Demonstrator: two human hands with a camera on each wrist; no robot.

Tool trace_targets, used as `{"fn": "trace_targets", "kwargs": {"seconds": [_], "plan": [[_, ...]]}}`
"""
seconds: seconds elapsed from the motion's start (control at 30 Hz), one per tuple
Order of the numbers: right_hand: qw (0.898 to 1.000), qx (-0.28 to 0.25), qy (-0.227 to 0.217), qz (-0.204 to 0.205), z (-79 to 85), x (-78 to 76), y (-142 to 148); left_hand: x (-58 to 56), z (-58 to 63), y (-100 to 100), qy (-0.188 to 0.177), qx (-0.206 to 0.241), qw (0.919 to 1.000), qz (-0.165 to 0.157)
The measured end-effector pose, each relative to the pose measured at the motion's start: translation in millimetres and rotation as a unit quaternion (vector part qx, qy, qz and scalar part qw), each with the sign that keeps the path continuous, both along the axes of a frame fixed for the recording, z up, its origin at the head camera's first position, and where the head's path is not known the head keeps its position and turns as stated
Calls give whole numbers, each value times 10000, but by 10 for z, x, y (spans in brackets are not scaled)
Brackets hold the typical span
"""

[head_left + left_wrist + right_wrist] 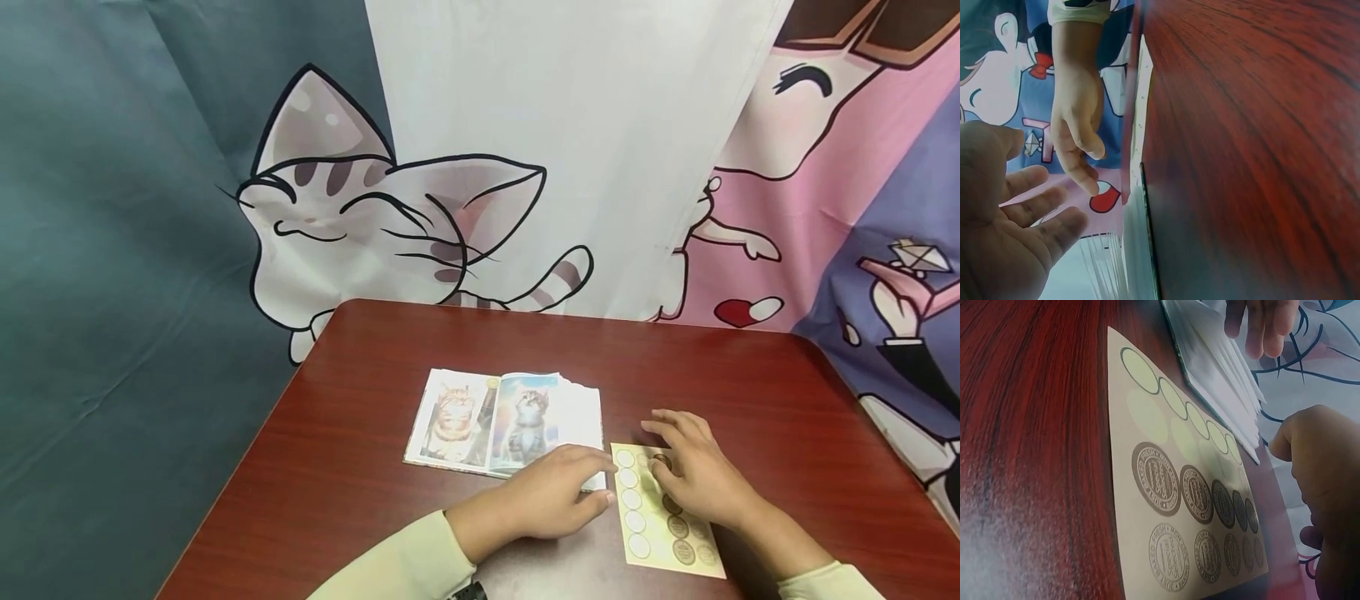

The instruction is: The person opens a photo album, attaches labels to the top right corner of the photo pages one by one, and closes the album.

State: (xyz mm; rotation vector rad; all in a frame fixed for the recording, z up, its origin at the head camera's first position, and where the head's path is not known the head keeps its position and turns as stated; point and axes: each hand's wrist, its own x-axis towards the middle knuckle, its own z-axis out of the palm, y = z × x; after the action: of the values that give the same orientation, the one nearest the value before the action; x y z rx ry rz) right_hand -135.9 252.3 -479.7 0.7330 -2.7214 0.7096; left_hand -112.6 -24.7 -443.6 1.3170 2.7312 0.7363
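An open book [457, 421] with cat pictures on its pages lies on the table. Over its lower right corner is my left hand [551, 496], fingers loosely bent and nothing seen in them. To the right lies a pale yellow sheet of round stickers [652, 533], some printed brown, others plain circles. My right hand [705, 479] hovers over the upper right part of that sheet, thumb and fingers apart. The right wrist view shows a gap between the right hand [1329, 481] and the sticker sheet [1166, 425]. In the left wrist view the left hand [1010, 219] is raised above the tabletop.
The brown wooden table [337, 508] has its far edge against a cartoon-printed cloth [600, 125]. Light sleeves [408, 558] cover both forearms, and a dark watch [468, 592] shows at the left wrist.
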Motion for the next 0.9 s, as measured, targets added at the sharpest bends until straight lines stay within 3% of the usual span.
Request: {"fn": "trace_targets", "kwargs": {"seconds": [0.37,0.9], "plan": [[9999,117,-11,34,-36,8,112,-26,-32,111,-267,-137,9991,301],[9989,452,84,55,-119,120,247,-22,-69,293,-125,-64,9992,370]]}}
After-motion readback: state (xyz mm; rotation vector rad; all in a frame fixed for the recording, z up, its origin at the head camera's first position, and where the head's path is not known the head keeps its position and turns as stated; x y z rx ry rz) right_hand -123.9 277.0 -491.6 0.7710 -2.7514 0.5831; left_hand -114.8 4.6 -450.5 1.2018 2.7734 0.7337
